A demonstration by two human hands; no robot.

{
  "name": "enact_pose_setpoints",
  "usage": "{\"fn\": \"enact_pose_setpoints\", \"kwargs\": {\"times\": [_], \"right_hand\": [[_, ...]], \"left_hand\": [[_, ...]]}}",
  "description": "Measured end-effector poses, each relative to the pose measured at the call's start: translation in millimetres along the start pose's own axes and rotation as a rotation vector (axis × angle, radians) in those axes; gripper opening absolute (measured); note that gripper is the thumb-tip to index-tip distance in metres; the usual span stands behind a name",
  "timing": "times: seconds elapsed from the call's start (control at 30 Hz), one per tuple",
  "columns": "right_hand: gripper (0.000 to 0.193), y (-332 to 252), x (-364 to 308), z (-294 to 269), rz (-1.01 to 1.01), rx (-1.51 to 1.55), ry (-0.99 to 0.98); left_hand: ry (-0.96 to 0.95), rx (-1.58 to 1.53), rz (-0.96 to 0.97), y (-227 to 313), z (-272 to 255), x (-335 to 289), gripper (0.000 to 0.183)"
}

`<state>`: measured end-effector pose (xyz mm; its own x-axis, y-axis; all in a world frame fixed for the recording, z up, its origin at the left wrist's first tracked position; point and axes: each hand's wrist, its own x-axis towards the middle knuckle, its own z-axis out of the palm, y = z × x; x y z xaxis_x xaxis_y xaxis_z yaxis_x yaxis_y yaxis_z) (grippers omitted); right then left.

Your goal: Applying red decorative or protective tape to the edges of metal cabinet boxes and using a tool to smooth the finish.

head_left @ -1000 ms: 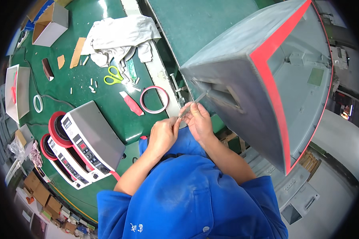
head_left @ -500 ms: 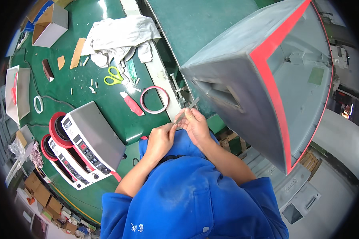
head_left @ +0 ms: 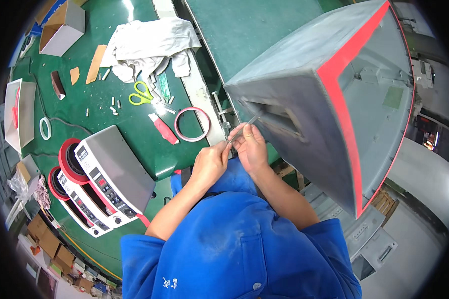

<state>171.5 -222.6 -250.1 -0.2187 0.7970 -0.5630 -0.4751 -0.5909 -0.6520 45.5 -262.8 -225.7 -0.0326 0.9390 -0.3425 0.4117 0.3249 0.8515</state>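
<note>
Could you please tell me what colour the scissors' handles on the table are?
Yellow-green handles on the scissors, seen in the head view.

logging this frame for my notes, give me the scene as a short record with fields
setting: green workbench seen from above
left hand: pinching the near end of a thin strip
right hand: fingers on the same strip, beside the left hand
strip: runs up toward a slot in the large grey panel with red edge
left of hands: red tape ring, red knife, green scissors
further left: two tape dispensers
top: white cloth, cardboard box
</note>
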Motion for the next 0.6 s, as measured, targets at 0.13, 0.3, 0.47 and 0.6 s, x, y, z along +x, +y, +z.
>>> {"fn": "enact_pose_setpoints", "kwargs": {"times": [0.13,0.3,0.47,0.6], "right_hand": [[0.023,2.6,-5.7,-0.8,0.052,-0.025,-0.02],[0.023,-1.8,-3.2,3.0,0.024,-0.025,0.05],[0.023,-7.7,2.5,-0.4,0.02,-0.051,0.007],[0.023,-0.8,-9.3,1.9,0.049,-0.027,-0.006]], "left_hand": [[0.01,0.013,-0.036,0.4,0.1,-10.3,0.018],[0.019,0.044,0.018,3.7,2.2,-0.3,0.02],[0.014,0.09,0.033,4.6,3.5,2.6,0.019],[0.021,0.054,0.021,2.6,3.6,-10.6,0.019]]}}
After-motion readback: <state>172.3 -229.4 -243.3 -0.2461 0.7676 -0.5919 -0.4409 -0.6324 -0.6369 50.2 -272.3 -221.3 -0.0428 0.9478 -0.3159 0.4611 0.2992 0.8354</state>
